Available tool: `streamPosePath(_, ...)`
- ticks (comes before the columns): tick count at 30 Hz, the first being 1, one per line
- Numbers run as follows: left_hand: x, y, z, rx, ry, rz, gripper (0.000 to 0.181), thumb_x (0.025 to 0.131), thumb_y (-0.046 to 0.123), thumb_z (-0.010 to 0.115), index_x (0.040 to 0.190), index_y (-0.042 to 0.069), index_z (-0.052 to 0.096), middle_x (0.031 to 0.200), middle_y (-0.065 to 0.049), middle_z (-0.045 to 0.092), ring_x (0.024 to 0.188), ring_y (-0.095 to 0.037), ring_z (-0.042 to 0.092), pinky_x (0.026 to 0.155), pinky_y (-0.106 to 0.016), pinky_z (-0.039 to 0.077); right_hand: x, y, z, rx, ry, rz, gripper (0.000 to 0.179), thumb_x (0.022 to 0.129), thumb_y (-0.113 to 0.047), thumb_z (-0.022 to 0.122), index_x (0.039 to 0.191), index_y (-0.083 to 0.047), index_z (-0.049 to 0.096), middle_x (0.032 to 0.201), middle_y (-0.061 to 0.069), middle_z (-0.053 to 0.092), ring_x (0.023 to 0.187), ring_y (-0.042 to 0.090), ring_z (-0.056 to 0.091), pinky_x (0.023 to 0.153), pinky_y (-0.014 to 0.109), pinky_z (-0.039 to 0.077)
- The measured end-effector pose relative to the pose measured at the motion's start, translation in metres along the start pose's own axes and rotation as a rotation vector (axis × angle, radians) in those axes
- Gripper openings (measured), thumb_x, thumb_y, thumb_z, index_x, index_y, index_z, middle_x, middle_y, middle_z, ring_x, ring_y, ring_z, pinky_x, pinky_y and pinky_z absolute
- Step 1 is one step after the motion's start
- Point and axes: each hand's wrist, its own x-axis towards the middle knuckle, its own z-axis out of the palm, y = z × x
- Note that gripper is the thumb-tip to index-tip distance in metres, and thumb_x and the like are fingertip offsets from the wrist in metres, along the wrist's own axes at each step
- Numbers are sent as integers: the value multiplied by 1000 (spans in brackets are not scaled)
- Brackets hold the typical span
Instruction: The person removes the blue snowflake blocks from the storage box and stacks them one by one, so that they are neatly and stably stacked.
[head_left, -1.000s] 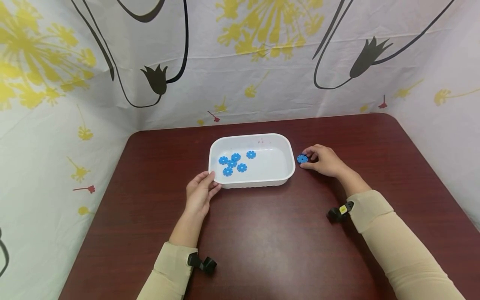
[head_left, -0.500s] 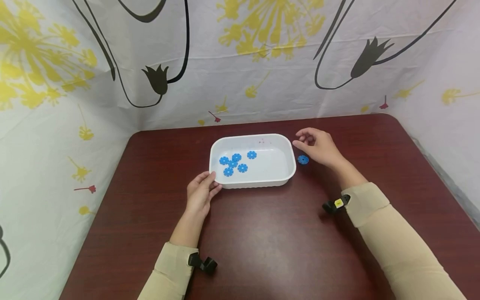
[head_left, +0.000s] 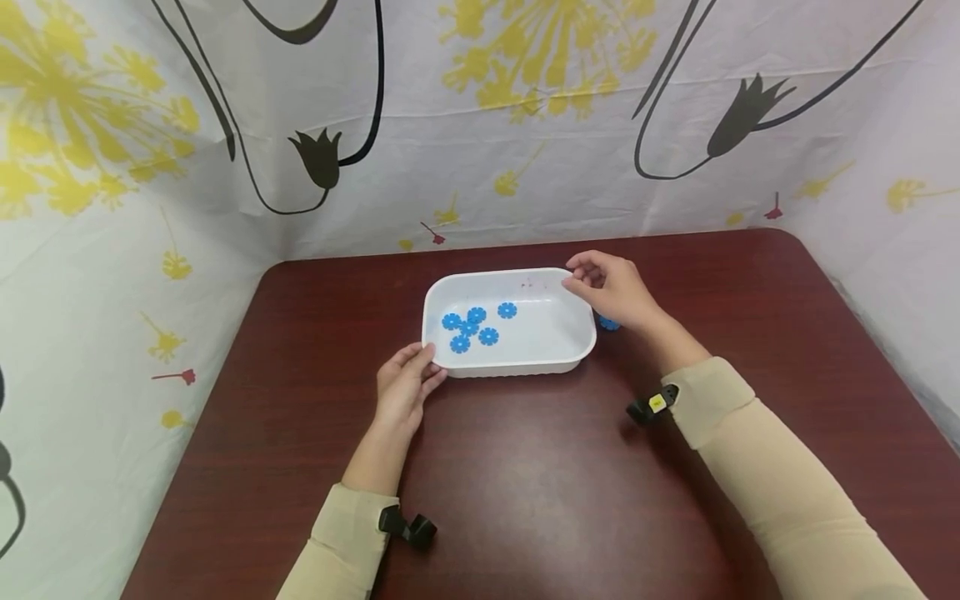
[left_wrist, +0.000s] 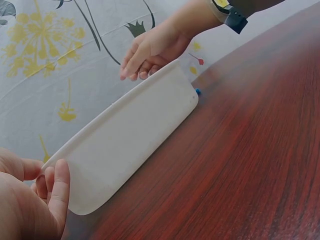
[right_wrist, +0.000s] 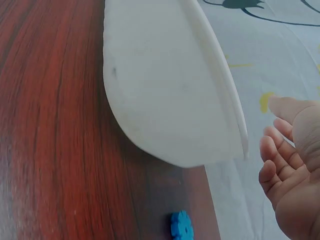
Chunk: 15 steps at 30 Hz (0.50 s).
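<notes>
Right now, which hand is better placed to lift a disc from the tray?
Likely the right hand: it looks empty, near the right end of the white tray; the left hand grips its left end.

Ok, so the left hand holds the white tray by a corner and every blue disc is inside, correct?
Not quite: one blue disc lies on the table, outside the white tray, as the right wrist view shows. The left hand does hold it by a corner.
</notes>
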Motion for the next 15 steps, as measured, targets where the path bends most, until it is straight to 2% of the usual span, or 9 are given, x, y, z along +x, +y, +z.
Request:
streamPosePath(5, 0, 0, 1, 7, -1, 8, 22, 97, 9, 69, 114, 2, 58, 85, -7, 59, 69, -12, 62, 73, -27, 63, 5, -5, 8, -20, -15, -25, 28, 95, -16, 73, 114, 4, 66, 94, 12, 65, 82, 22, 59, 67, 15, 46)
streamPosePath(11, 0, 0, 2, 0, 7, 14, 22, 96, 8, 69, 114, 1, 59, 90, -9, 60, 72, -13, 62, 74, -28, 63, 10, -13, 18, -37, -51, -30, 28, 94, -16, 73, 115, 2, 66, 95, 11, 65, 86, 23, 60, 71, 27, 48)
streamPosePath(15, 0, 0, 1, 7, 14, 23, 24, 96, 9, 71, 114, -1, 60, 96, -12, 59, 76, -15, 62, 76, -27, 63, 13, -16, 26, -42, -75, -37, 27, 93, -13, 74, 114, 2, 67, 94, 11, 65, 85, 23, 61, 70, 28, 48)
